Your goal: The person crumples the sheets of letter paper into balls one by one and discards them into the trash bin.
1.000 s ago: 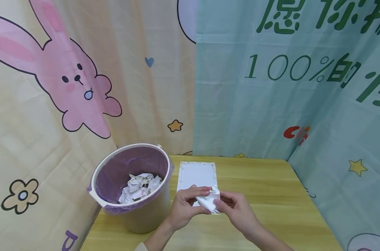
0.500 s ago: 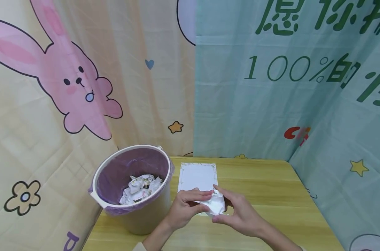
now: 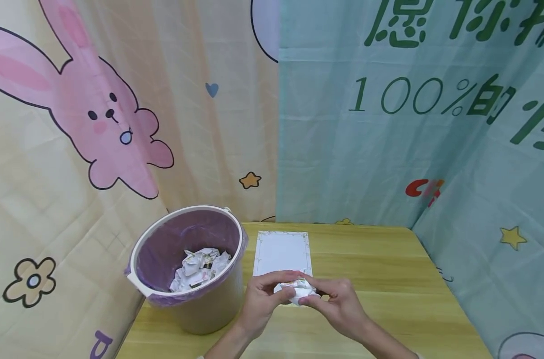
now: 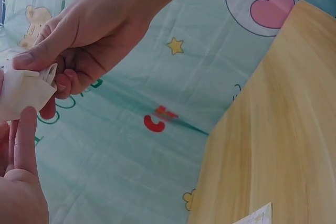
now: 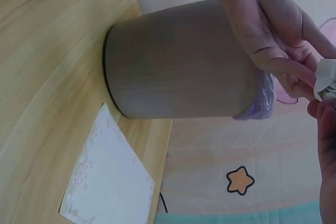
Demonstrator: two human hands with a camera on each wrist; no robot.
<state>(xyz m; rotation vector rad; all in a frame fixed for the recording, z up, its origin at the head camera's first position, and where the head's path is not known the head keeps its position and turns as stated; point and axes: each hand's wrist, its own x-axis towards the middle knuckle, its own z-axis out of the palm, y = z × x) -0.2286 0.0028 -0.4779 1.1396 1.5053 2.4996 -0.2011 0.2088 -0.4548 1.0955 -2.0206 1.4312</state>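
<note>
Here I have the left hand [image 3: 259, 303] and right hand [image 3: 342, 305] clamped on crumpled paper [image 3: 301, 287], raised above the table [image 3: 370, 259], its long axis crosswise, 1 end toward each palm. Left, the bin [image 3: 218, 311]; beyond, a flat sheet [image 3: 282, 252] points away, then curtains [image 3: 343, 159].

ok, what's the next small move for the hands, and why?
Probably one more squeeze on the crumpled paper: the left hand and right hand both pinch it, and the left wrist view shows a folded edge sticking out. The open bin beside them already holds similar wads.
</note>
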